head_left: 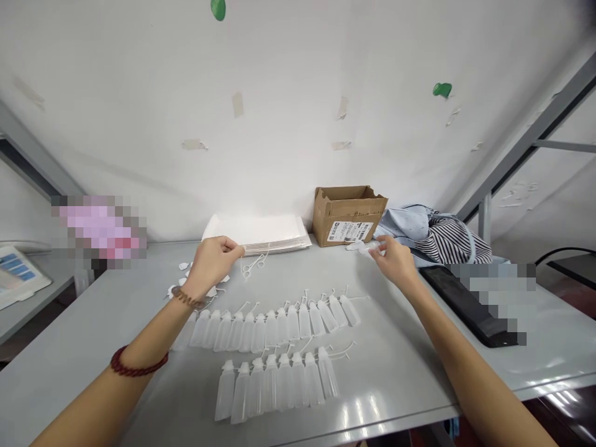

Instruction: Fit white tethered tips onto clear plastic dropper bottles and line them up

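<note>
My left hand [216,261] is closed in a pinch at the front of the paper stack, on what looks like a thin white looped strap [254,267] hanging by its fingertips. Beyond, to the right, my right hand [393,257] has its fingers closed on a small translucent plastic bottle [371,247]. Below my hands, a row of translucent squeeze bottles [271,329] lies across the table, thin white straps at their necks. A shorter row of similar bottles [256,388] lies nearer the front edge. Small white pieces [184,266] are partly hidden behind my left wrist.
A stack of white sheets [256,233] lies against the wall, beside an open cardboard box [349,217]. Bundled cloth [447,236] and a black flat object [465,304] are at the right. The grey table [386,372] ends at its front edge; metal frame bars [535,136] slant at the sides.
</note>
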